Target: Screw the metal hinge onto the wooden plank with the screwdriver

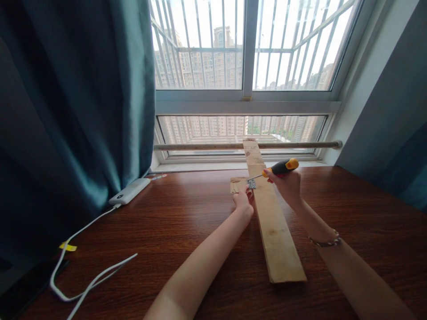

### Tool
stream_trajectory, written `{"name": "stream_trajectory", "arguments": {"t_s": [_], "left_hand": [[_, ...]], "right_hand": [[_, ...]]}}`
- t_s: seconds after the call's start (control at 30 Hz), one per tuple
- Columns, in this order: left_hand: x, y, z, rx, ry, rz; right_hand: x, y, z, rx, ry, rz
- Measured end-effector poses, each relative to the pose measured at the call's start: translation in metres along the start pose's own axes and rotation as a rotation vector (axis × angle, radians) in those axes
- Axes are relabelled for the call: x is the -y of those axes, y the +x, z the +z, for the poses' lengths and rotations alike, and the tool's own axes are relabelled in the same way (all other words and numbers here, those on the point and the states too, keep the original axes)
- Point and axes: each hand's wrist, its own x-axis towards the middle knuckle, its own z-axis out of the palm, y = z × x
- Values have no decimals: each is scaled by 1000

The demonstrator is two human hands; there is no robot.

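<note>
My right hand [285, 182] is closed around a screwdriver [283, 166] with a black and yellow handle. Its shaft slants down to the left, and the tip is at a small metal hinge [251, 183]. The hinge lies across the seam between a long wooden board [275, 226] and a short wooden piece [236, 184] on the board's left. My left hand [243, 200] is at the near edge of the short piece, just below the hinge, with its fingers curled. Those fingertips are partly hidden, but they appear to grip the short piece.
Both boards rest on a brown wood-grain table [187, 213]. On the left lie a white power strip [130, 191], a white cable [90, 284] and a yellow tag [68, 246]. A blue curtain [100, 89] hangs at left; a horizontal rail [200, 146] crosses before the window.
</note>
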Motion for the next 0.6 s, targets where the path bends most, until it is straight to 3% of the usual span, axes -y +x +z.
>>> {"name": "stream_trajectory", "arguments": {"t_s": [0.23,0.6], "left_hand": [[1,2,-1,19,11,3],[-1,-1,1,-23,4,3]], "right_hand": [[1,-4,4,123,217,49],[8,0,-2,85,261,131]]}}
